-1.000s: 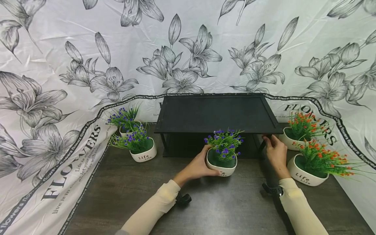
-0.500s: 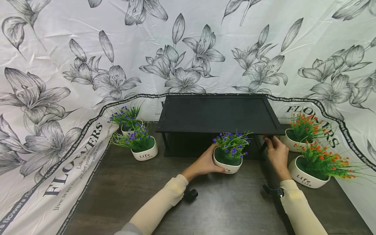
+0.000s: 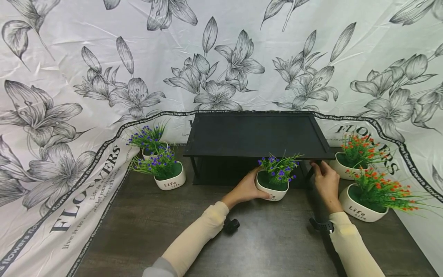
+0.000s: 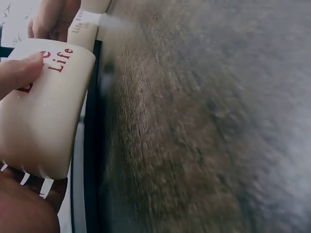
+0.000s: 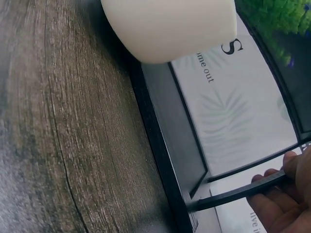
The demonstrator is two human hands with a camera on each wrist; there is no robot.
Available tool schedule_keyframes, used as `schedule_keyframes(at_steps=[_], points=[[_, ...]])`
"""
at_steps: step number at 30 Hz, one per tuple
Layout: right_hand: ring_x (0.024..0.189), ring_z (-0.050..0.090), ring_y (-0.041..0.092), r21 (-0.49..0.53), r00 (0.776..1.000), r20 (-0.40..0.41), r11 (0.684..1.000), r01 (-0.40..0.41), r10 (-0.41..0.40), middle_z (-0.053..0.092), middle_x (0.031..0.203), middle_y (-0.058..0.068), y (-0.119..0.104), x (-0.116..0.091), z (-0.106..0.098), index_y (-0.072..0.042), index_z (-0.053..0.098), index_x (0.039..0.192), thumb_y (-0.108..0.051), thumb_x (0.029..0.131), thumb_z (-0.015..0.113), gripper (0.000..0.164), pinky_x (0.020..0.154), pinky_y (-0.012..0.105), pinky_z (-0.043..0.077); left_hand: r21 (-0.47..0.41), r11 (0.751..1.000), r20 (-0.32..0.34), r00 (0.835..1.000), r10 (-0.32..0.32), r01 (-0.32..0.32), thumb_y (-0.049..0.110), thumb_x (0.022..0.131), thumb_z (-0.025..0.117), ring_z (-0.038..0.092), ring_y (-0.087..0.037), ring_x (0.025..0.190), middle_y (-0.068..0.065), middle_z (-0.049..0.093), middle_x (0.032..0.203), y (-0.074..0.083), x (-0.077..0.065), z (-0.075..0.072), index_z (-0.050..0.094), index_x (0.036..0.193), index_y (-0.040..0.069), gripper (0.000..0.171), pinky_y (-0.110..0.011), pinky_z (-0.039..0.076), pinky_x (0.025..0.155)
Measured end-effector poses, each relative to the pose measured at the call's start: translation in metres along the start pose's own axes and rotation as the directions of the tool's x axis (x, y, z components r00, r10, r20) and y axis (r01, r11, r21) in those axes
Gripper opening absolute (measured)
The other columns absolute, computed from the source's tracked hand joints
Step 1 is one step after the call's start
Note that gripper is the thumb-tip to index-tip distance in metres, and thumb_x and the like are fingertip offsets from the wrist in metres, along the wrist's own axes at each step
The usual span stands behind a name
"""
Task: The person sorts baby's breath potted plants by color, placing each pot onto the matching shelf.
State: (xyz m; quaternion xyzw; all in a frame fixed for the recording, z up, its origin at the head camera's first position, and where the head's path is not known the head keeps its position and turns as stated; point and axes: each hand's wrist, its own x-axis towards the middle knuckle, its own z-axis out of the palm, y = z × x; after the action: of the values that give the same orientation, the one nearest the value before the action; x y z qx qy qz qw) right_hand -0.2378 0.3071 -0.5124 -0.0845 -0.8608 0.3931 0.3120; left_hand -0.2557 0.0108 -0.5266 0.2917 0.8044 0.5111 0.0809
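Note:
My left hand (image 3: 243,188) grips a white oval flowerpot (image 3: 282,193) with purple artificial flowers and green leaves, thumb across its "Life" lettering. The pot stays upright in front of the right half of a black two-tier shelf (image 3: 256,134), its flowers overlapping the top board's front edge in the head view. In the left wrist view the pot (image 4: 43,116) hangs just off the wood surface. My right hand (image 3: 326,182) pinches the shelf's right front post (image 5: 238,194) just below the top board. The right wrist view shows that hand's fingers (image 5: 272,199) around the thin post.
Two pots with purple flowers, the front one (image 3: 170,181) and one behind it (image 3: 149,154), stand left of the shelf. On the right are two orange-flowered pots, front (image 3: 367,211) and back (image 3: 346,168). A flower-printed cloth (image 3: 221,57) hangs behind the dark wooden table (image 3: 263,246).
My left hand has carried the purple-flowered pot to the right and a little closer to the shelf. The right hand keeps its place at the post.

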Motion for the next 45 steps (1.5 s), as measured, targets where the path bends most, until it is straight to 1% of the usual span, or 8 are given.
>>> schedule_keyframes(at_steps=[6, 13, 22, 31, 35, 42, 44, 45], points=[[0.081, 0.041, -0.038, -0.004, 1.0, 0.008, 1.0, -0.001, 0.001, 0.081, 0.106, 0.02, -0.002, -0.001, 0.001, -0.002, 0.08, 0.111, -0.019, 0.105, 0.071, 0.02, 0.088, 0.051, 0.05, 0.013, 1.0, -0.03, 0.999, -0.028, 0.028, 0.023, 0.071, 0.1, 0.061, -0.015, 0.13, -0.005, 0.059, 0.148, -0.002, 0.008, 0.004, 0.041, 0.161, 0.017, 0.108, -0.028, 0.05, 0.108], [0.081, 0.041, -0.036, -0.002, 1.0, 0.012, 1.0, -0.002, 0.002, 0.081, 0.107, 0.02, 0.0, 0.0, 0.0, -0.003, 0.08, 0.111, -0.02, 0.105, 0.07, 0.02, 0.09, 0.055, 0.051, -0.009, 0.997, -0.042, 0.996, -0.077, 0.076, 0.023, 0.072, 0.099, 0.063, -0.016, 0.126, -0.007, 0.06, 0.144, -0.003, 0.017, 0.007, 0.037, 0.158, 0.014, 0.106, -0.028, 0.051, 0.106], [0.081, 0.039, -0.039, -0.006, 1.0, 0.001, 1.0, 0.003, -0.003, 0.081, 0.106, 0.021, 0.003, 0.0, 0.001, -0.002, 0.079, 0.11, -0.02, 0.105, 0.07, 0.021, 0.089, 0.055, 0.052, -0.031, 0.999, -0.047, 0.998, -0.036, 0.035, 0.016, 0.072, 0.098, 0.059, -0.018, 0.132, -0.009, 0.053, 0.15, 0.001, 0.036, 0.009, 0.039, 0.159, 0.01, 0.105, -0.028, 0.049, 0.11], [0.081, 0.04, -0.034, -0.014, 1.0, -0.007, 1.0, -0.008, 0.008, 0.081, 0.106, 0.019, 0.005, 0.0, 0.001, -0.004, 0.08, 0.11, -0.021, 0.106, 0.07, 0.021, 0.087, 0.046, 0.052, -0.02, 1.0, -0.064, 0.998, 0.001, -0.002, 0.009, 0.071, 0.099, 0.065, -0.013, 0.124, -0.005, 0.065, 0.141, 0.002, 0.056, 0.016, 0.055, 0.15, 0.014, 0.091, -0.024, 0.051, 0.106], [0.081, 0.039, -0.032, -0.035, 1.0, -0.009, 0.999, -0.006, 0.006, 0.081, 0.103, 0.019, 0.006, -0.001, 0.001, -0.003, 0.079, 0.109, -0.022, 0.106, 0.069, 0.021, 0.081, 0.038, 0.05, -0.037, 0.999, -0.083, 0.996, -0.019, 0.016, 0.007, 0.071, 0.098, 0.065, -0.015, 0.126, -0.005, 0.065, 0.142, 0.003, 0.063, 0.018, 0.054, 0.151, 0.015, 0.092, -0.026, 0.051, 0.107], [0.082, 0.036, -0.037, -0.013, 1.0, -0.011, 1.0, 0.002, -0.002, 0.08, 0.102, 0.022, 0.006, -0.001, 0.001, 0.0, 0.077, 0.108, -0.02, 0.106, 0.069, 0.022, 0.088, 0.056, 0.052, -0.022, 0.994, -0.111, 0.987, -0.113, 0.111, 0.01, 0.073, 0.098, 0.064, -0.018, 0.129, -0.004, 0.065, 0.143, 0.01, 0.072, 0.022, 0.055, 0.152, 0.017, 0.09, -0.03, 0.052, 0.109], [0.082, 0.039, -0.036, -0.008, 1.0, -0.009, 1.0, -0.002, 0.002, 0.081, 0.103, 0.022, 0.004, -0.001, 0.002, -0.001, 0.078, 0.108, -0.02, 0.106, 0.069, 0.021, 0.089, 0.056, 0.052, -0.025, 0.991, -0.119, 0.984, -0.135, 0.133, 0.011, 0.074, 0.098, 0.064, -0.019, 0.128, -0.004, 0.066, 0.142, 0.011, 0.074, 0.022, 0.056, 0.152, 0.016, 0.088, -0.03, 0.052, 0.108], [0.083, 0.046, -0.032, -0.011, 1.0, -0.009, 1.0, -0.005, 0.004, 0.081, 0.103, 0.021, 0.004, -0.001, 0.002, -0.001, 0.078, 0.108, -0.02, 0.106, 0.07, 0.021, 0.089, 0.055, 0.052, -0.034, 0.99, -0.122, 0.982, -0.143, 0.139, 0.01, 0.074, 0.097, 0.065, -0.02, 0.128, -0.005, 0.067, 0.142, 0.011, 0.075, 0.023, 0.057, 0.151, 0.016, 0.087, -0.031, 0.052, 0.108]])
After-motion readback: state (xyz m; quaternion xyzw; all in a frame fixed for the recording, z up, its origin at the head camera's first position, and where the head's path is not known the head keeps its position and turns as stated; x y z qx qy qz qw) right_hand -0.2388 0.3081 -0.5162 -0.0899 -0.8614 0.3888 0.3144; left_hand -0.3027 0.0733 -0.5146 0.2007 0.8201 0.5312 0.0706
